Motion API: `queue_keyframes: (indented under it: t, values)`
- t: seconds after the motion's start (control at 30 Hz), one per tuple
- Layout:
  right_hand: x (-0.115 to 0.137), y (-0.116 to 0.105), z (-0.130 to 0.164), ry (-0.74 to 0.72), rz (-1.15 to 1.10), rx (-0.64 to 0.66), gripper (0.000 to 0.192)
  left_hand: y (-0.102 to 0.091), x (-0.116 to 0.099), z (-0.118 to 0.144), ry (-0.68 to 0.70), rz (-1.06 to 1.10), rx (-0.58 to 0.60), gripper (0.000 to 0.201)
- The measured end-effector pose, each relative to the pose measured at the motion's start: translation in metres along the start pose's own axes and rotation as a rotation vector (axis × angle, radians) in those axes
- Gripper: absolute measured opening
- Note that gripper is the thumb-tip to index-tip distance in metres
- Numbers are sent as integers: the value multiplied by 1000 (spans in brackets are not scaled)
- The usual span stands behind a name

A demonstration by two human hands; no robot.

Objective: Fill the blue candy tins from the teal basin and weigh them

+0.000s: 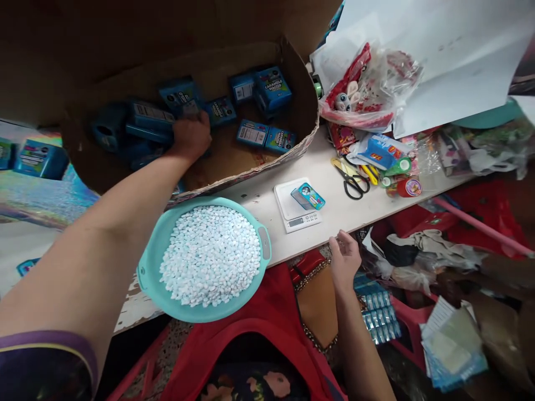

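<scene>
My left hand [191, 135] reaches into a large cardboard box [254, 164] at the back of the table. Its fingers are closed on a small blue candy box [180, 96] printed "Caramelo Macizo"; the fingertips are partly hidden. Several more of these blue boxes [273, 88] lie around it in the carton. By the table's front edge, my right hand [346, 259] is held with its fingers loosely bent and apart, nothing in it. Nearest to it is a white digital scale [286, 203], bearing one blue candy box [309, 196]. A turquoise colander [144, 267] full of pale candies [211, 256] stands below my left forearm.
Black-handled scissors [354, 186], a yellow cutter [371, 174] and tape rolls [408, 187] lie right of the scale. Behind them sits a clear bag [376, 94] with a plush toy. More blue boxes [39, 159] stand at the left. Below right is a red stool [413, 323].
</scene>
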State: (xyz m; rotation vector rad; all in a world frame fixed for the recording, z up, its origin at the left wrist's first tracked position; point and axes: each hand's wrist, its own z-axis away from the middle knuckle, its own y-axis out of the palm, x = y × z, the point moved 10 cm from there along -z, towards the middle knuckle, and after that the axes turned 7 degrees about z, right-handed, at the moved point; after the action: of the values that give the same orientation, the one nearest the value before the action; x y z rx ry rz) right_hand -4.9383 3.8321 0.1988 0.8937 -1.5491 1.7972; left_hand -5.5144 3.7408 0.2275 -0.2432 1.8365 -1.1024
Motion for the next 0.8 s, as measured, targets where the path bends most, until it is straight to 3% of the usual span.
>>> queue_keyframes:
  t: [0.07,0.17,0.27,0.3,0.37,0.47,0.53,0.6,0.67,0.73,0.8]
  values:
    - [8,6,5,-17,-12,24,40,-24,-9,3,11,11,-47,32]
    - [32,10,14,-116,-5,45,34,-84,-30,30,11,158,-167,38]
    - [83,10,33,-362,44,34,33,-149,-61,95,42,412,-275,43]
    - [105,11,45,-472,66,31,38,-159,-73,122,40,477,-245,42]
    - [149,18,74,-701,102,61,56,-151,-95,176,-48,670,-64,42]
    - [191,38,116,-939,147,177,74,-91,-140,258,-136,730,406,37]
    - [192,47,125,-946,170,237,66,-55,-149,296,-276,790,544,33]
    - [173,52,117,-829,162,305,59,-28,-154,317,-388,897,656,29]
    - [136,52,100,-606,119,364,54,-16,-151,321,-415,945,690,32]
    - [95,50,84,-377,67,350,45,-20,-137,311,-399,895,615,37]
    - [65,55,77,-250,9,306,39,-30,-115,300,-409,818,498,39]
